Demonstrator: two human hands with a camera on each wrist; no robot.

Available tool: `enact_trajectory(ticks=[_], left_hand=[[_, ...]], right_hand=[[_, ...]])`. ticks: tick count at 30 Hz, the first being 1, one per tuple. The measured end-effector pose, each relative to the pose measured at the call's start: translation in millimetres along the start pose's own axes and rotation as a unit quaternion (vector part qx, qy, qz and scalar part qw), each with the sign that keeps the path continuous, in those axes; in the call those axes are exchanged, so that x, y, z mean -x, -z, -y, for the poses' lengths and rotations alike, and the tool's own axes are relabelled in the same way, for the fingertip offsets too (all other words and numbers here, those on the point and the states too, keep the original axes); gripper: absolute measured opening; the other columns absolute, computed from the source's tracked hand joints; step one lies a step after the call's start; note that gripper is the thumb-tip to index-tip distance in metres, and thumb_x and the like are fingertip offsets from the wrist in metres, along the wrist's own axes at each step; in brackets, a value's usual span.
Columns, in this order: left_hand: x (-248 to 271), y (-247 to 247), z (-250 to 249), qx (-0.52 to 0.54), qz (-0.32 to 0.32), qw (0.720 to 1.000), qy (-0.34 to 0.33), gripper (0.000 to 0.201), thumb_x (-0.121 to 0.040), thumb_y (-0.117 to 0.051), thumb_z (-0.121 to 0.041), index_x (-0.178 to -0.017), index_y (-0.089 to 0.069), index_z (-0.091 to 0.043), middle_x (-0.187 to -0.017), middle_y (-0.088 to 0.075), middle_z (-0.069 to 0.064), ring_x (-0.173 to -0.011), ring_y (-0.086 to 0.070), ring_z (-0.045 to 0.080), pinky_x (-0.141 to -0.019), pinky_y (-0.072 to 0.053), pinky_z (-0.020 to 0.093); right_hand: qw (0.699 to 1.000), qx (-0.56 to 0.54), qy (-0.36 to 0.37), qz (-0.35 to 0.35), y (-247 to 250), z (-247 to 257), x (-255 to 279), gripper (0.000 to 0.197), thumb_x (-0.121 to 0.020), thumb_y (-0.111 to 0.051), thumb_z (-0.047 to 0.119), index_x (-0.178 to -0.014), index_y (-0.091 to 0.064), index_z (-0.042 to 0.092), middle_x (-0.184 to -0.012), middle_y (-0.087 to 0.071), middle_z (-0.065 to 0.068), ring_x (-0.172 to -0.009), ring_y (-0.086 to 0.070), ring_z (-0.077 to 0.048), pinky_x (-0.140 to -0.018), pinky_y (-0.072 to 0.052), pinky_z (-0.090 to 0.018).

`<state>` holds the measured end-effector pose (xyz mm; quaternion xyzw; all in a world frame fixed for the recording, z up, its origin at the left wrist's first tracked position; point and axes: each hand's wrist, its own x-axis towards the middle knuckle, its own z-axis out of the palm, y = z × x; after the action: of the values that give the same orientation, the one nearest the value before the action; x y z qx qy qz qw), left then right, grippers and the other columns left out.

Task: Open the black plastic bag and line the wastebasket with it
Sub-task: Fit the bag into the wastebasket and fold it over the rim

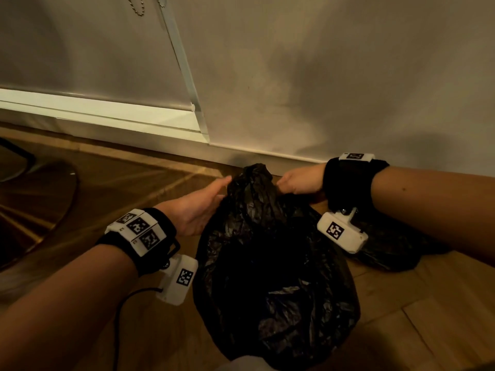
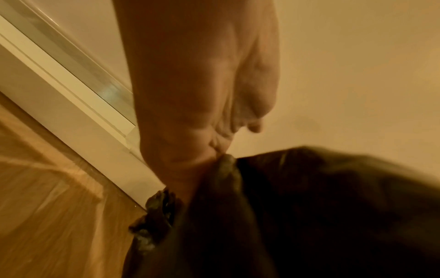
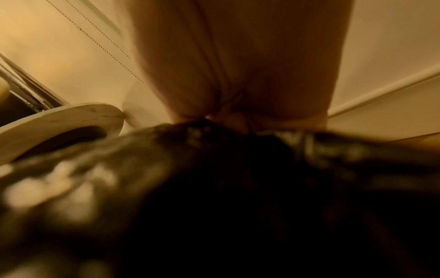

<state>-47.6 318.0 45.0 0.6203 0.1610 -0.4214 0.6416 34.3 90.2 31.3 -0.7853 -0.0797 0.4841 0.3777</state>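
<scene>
The black plastic bag is spread out on the wooden floor close to the wall, its dark mouth facing up. The wastebasket itself is hidden under the plastic. My left hand is at the far left of the bag's raised top edge, fingers stretched along it. In the left wrist view a fold of the bag runs up between thumb and fingers of that hand. My right hand grips the far right of the same edge with curled fingers. In the right wrist view the right hand sinks into the blurred bag.
A pale wall and skirting board stand just behind the bag. A white door or window frame with a bead chain is at back left. A round dark furniture base lies on the floor left. More black plastic bulges under my right wrist.
</scene>
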Motion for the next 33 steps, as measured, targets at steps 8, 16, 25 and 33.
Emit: enact_trajectory(ticks=[8, 16, 25, 33], left_hand=[[-10, -1, 2, -0.085, -0.024, 0.996, 0.018, 0.026, -0.097, -0.056, -0.021, -0.116, -0.067, -0.006, -0.115, -0.071, 0.013, -0.097, -0.071, 0.019, -0.087, -0.057, 0.03], [-14, 2, 7, -0.011, -0.027, 0.999, 0.033, 0.023, -0.1, -0.049, -0.019, -0.109, -0.068, -0.008, -0.109, -0.073, 0.012, -0.098, -0.069, 0.022, -0.096, -0.05, 0.037], [-15, -10, -3, -0.037, 0.009, 0.999, -0.012, 0.051, -0.083, -0.062, -0.036, -0.132, -0.05, -0.025, -0.132, -0.061, 0.007, -0.12, -0.059, 0.021, -0.104, -0.047, 0.037], [-18, -8, 0, -0.032, 0.008, 0.999, 0.02, 0.029, -0.097, -0.049, -0.025, -0.102, -0.068, -0.003, -0.097, -0.076, 0.009, -0.086, -0.073, 0.018, -0.087, -0.055, 0.03]], right_hand=[[0.981, -0.167, -0.008, 0.101, 5, 3, 6, 0.034, -0.092, -0.054, 0.012, -0.126, -0.054, 0.008, -0.116, -0.066, -0.012, -0.099, -0.068, -0.021, -0.091, -0.053, -0.035], [0.989, -0.002, 0.0, 0.149, 16, -5, 25, 0.053, -0.082, -0.07, 0.019, -0.129, -0.052, 0.004, -0.12, -0.065, -0.011, -0.101, -0.066, -0.021, -0.09, -0.055, -0.029], [0.998, 0.032, -0.026, 0.038, 9, 1, 8, 0.014, -0.094, -0.051, 0.008, -0.087, -0.063, 0.01, -0.061, -0.071, 0.007, -0.058, -0.067, -0.006, -0.062, -0.055, -0.021], [0.997, -0.075, 0.016, 0.015, 15, 10, 5, 0.074, -0.09, -0.057, 0.008, -0.147, -0.02, 0.038, -0.146, -0.035, -0.014, -0.115, -0.057, -0.035, -0.09, -0.054, -0.042]])
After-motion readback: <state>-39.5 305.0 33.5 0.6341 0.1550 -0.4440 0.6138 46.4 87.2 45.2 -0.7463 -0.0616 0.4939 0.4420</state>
